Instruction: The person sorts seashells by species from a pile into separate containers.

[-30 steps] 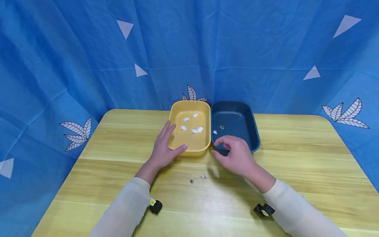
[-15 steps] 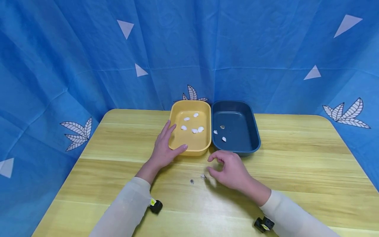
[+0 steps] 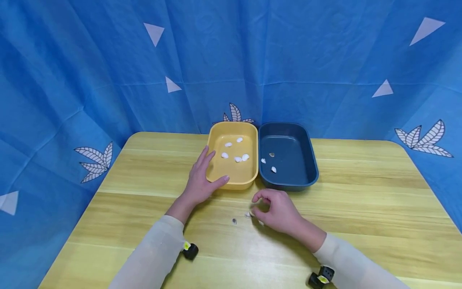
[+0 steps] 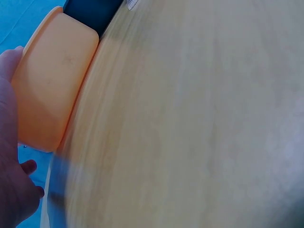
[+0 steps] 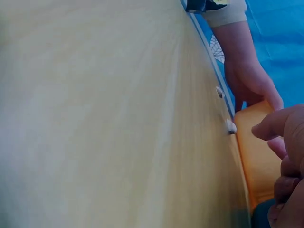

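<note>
In the head view, my left hand (image 3: pixel 198 180) rests against the left side and near corner of a yellow plastic bin (image 3: pixel 232 186), its fingers spread. Several white seashells (image 3: pixel 225 155) lie inside that bin. My right hand (image 3: pixel 278 209) hovers low over the table, thumb and index finger bent with a gap between them. Close to its thumb tip lies a small pale shell (image 3: pixel 248 214). A darker small shell (image 3: pixel 234 221) is to the left. Another pale bit (image 3: pixel 261 223) shows partly under the hand. In the right wrist view, the thumb is apart from the nearer shell (image 5: pixel 231 126).
A dark blue bin (image 3: pixel 294 172) stands against the yellow one's right side, with 3 small shells (image 3: pixel 273 169) in it. The wooden table (image 3: pixel 364 192) reaches back to a blue curtain (image 3: pixel 306 52). Small black cameras (image 3: pixel 190 251) sit on both wrists.
My right hand has drawn back from the dark blue bin to the table shells; a third shell in that bin has come into view. My left hand has stayed at the yellow bin.
</note>
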`<state>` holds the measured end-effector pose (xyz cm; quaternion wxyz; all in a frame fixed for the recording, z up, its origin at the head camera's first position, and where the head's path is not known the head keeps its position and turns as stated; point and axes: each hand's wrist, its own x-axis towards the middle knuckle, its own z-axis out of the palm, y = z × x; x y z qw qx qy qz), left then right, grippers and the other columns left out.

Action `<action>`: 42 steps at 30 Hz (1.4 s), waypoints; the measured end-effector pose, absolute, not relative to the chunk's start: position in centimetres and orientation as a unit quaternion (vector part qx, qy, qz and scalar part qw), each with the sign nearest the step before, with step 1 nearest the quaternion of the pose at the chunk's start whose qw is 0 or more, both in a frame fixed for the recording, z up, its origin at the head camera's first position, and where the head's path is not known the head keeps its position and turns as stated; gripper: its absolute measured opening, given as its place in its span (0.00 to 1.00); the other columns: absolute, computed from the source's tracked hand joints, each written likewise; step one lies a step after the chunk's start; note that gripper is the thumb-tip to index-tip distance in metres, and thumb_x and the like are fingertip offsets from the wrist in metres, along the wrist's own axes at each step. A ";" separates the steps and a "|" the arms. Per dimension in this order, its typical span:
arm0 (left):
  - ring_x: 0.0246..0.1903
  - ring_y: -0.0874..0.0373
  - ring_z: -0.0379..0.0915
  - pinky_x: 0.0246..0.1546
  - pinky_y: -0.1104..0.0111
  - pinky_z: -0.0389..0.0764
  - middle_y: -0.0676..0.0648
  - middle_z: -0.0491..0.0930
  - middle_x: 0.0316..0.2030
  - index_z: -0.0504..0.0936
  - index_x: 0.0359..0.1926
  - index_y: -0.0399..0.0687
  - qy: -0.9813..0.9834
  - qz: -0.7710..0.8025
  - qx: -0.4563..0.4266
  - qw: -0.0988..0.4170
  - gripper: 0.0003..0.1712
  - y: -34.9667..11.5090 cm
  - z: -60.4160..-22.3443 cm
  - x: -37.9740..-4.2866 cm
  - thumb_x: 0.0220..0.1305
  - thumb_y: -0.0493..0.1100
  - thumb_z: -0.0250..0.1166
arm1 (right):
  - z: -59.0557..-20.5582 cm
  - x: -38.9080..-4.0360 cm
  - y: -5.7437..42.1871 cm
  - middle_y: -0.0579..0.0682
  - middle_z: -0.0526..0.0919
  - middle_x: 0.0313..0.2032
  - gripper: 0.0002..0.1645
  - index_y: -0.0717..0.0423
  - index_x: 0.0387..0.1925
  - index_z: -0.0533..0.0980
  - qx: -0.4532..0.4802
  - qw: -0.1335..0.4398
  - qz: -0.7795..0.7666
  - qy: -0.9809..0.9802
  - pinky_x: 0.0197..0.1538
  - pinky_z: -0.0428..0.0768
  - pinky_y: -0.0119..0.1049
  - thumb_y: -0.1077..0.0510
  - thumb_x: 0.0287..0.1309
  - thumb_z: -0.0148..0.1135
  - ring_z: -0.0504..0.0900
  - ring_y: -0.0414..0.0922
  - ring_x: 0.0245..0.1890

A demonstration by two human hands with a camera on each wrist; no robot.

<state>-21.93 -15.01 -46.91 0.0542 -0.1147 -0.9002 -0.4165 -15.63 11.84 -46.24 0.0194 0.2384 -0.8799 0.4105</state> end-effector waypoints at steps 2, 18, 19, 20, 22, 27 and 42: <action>0.74 0.42 0.41 0.67 0.38 0.48 0.61 0.38 0.78 0.58 0.77 0.53 -0.901 -0.415 -0.114 0.053 0.53 -15.0 -46.9 -21.9 0.57 0.66 0.69 | -46.5 -15.7 11.8 0.42 0.65 0.17 0.14 0.49 0.34 0.82 0.232 0.011 0.411 -0.882 0.26 0.66 0.35 0.60 0.45 0.79 0.64 0.37 0.19; 0.74 0.43 0.42 0.67 0.39 0.48 0.61 0.38 0.78 0.58 0.77 0.54 -0.899 -0.418 -0.119 0.054 0.52 -15.1 -47.0 -22.0 0.58 0.65 0.69 | -47.4 -15.5 11.2 0.39 0.63 0.17 0.14 0.46 0.32 0.82 0.238 -0.012 0.394 -0.888 0.26 0.64 0.33 0.59 0.44 0.80 0.62 0.36 0.19; 0.74 0.43 0.42 0.67 0.39 0.48 0.61 0.38 0.78 0.58 0.77 0.54 -0.899 -0.418 -0.119 0.054 0.52 -15.1 -47.0 -22.0 0.58 0.65 0.69 | -47.4 -15.4 11.1 0.39 0.62 0.17 0.14 0.47 0.32 0.82 0.242 -0.009 0.394 -0.887 0.26 0.64 0.33 0.59 0.44 0.80 0.61 0.36 0.19; 0.74 0.43 0.42 0.67 0.39 0.48 0.61 0.38 0.78 0.58 0.77 0.55 -0.899 -0.418 -0.119 0.054 0.52 -15.1 -47.0 -22.0 0.58 0.65 0.69 | -47.4 -15.4 11.0 0.38 0.62 0.17 0.14 0.47 0.32 0.82 0.245 -0.007 0.394 -0.886 0.26 0.63 0.33 0.59 0.44 0.79 0.61 0.36 0.19; 0.74 0.43 0.41 0.67 0.39 0.48 0.61 0.38 0.78 0.58 0.77 0.55 -0.899 -0.418 -0.119 0.054 0.52 -15.1 -47.0 -22.0 0.58 0.65 0.69 | -47.5 -15.4 10.8 0.37 0.61 0.17 0.14 0.46 0.32 0.82 0.248 -0.004 0.389 -0.887 0.26 0.63 0.33 0.59 0.44 0.80 0.61 0.35 0.19; 0.74 0.43 0.41 0.67 0.39 0.47 0.61 0.38 0.78 0.58 0.77 0.54 -0.900 -0.417 -0.116 0.053 0.53 -15.1 -47.1 -22.0 0.58 0.66 0.69 | -47.5 -15.6 10.4 0.37 0.61 0.17 0.14 0.45 0.32 0.81 0.253 -0.004 0.378 -0.891 0.27 0.64 0.33 0.57 0.44 0.80 0.61 0.35 0.20; 0.74 0.44 0.41 0.68 0.40 0.48 0.61 0.38 0.78 0.57 0.77 0.57 -0.902 -0.413 -0.112 0.051 0.52 -15.1 -47.0 -21.9 0.58 0.66 0.69 | -47.0 -16.1 9.7 0.36 0.64 0.16 0.10 0.44 0.32 0.81 0.268 -0.033 0.346 -0.899 0.28 0.68 0.35 0.53 0.50 0.77 0.64 0.36 0.20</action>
